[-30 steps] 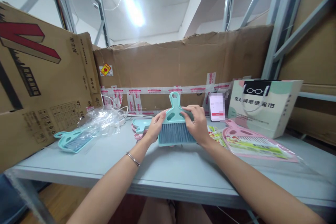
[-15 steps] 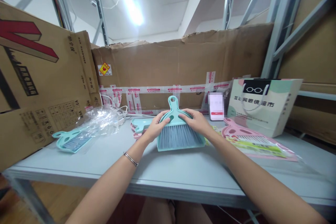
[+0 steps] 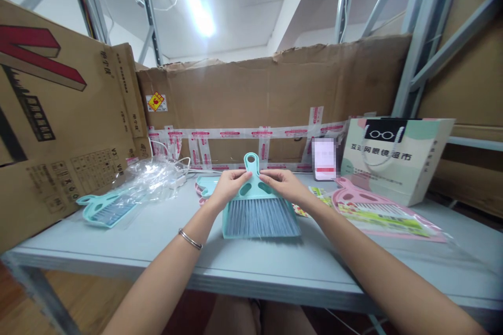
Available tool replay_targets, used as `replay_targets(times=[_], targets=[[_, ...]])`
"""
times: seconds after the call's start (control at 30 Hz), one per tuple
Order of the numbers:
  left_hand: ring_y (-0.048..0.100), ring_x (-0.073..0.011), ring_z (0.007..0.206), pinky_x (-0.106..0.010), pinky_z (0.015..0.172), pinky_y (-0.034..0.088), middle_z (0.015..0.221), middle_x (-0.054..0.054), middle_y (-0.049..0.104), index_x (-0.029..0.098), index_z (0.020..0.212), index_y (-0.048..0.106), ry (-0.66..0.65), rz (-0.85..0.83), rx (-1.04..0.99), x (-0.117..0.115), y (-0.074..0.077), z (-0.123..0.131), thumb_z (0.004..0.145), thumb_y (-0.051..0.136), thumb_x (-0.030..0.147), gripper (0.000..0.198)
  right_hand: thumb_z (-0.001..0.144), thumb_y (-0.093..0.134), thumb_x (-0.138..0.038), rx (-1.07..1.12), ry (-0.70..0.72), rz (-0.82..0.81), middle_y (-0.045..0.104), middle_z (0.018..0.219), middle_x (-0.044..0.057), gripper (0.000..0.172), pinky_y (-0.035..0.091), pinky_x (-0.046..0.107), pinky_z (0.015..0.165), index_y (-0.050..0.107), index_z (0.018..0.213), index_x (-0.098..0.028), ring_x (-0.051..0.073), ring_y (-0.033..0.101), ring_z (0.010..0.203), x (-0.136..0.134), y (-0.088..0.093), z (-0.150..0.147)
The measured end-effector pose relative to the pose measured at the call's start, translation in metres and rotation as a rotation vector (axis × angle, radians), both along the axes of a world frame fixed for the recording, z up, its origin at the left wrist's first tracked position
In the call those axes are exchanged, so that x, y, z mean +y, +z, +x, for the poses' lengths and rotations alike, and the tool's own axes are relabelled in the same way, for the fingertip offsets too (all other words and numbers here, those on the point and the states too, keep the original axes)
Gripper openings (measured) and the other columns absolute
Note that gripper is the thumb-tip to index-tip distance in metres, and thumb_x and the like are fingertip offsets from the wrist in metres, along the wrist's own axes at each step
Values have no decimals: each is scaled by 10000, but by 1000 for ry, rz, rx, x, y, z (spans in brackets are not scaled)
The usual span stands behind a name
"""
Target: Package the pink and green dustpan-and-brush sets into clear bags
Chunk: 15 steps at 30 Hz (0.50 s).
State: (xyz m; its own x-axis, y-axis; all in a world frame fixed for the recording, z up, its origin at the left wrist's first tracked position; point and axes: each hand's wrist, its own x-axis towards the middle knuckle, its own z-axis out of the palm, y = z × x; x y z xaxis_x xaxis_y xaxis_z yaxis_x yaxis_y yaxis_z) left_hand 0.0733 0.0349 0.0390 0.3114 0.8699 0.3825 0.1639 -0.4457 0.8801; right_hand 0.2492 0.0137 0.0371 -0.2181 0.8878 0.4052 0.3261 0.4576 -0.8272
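Observation:
Between my hands is a turquoise hand brush (image 3: 261, 217) with grey-blue bristles, its looped handle pointing away from me. A turquoise dustpan (image 3: 225, 225) lies behind it, mostly covered, with its rim showing at the left side. My left hand (image 3: 231, 187) pinches the left of the brush's neck, thumb on top. My right hand (image 3: 286, 184) grips the other side of the neck, its thumb and fingers closed there. Behind my left hand, more turquoise and pink dustpan pieces (image 3: 206, 186) lie partly hidden.
At left, a bagged turquoise brush set (image 3: 109, 209) lies beside crumpled clear plastic (image 3: 159, 180). A bagged pink set (image 3: 377, 209) lies at right, before a paper bag (image 3: 393, 159) and a phone (image 3: 325, 159). Large cardboard boxes (image 3: 236, 94) stand along the back and left.
The brush and dustpan have come lower and nearer to me, slightly left. Both hands have shifted from the brush's shoulders up to its neck. The bristles now reach past the pan's front edge.

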Motion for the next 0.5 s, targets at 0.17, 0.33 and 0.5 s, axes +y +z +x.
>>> replay_targets(times=[0.17, 0.33, 0.5], targets=[[475, -115, 571, -219, 547, 343, 656, -18, 609, 131, 862, 721, -5, 59, 44, -2, -1, 4, 727, 571, 480, 403, 656, 634, -495, 117, -30, -80, 676, 682, 30, 434, 420, 259, 561, 731, 889, -141, 141, 563, 587, -2, 4, -3], [355, -77, 506, -206, 494, 259, 547, 16, 487, 96, 820, 712, 9, 118, 99, -5, 0, 6, 747, 539, 479, 426, 588, 677, -472, 198, -146, -77, 652, 611, 23, 409, 384, 241, 519, 745, 789, -122, 115, 512, 532, -3, 3, -10], [368, -79, 516, -209, 509, 285, 565, 16, 495, 101, 825, 713, 24, 141, 109, -4, 1, 6, 758, 534, 454, 401, 610, 647, -437, 229, -168, -23, 668, 633, 23, 349, 395, 251, 535, 749, 757, -138, 120, 515, 541, 0, 0, -13]])
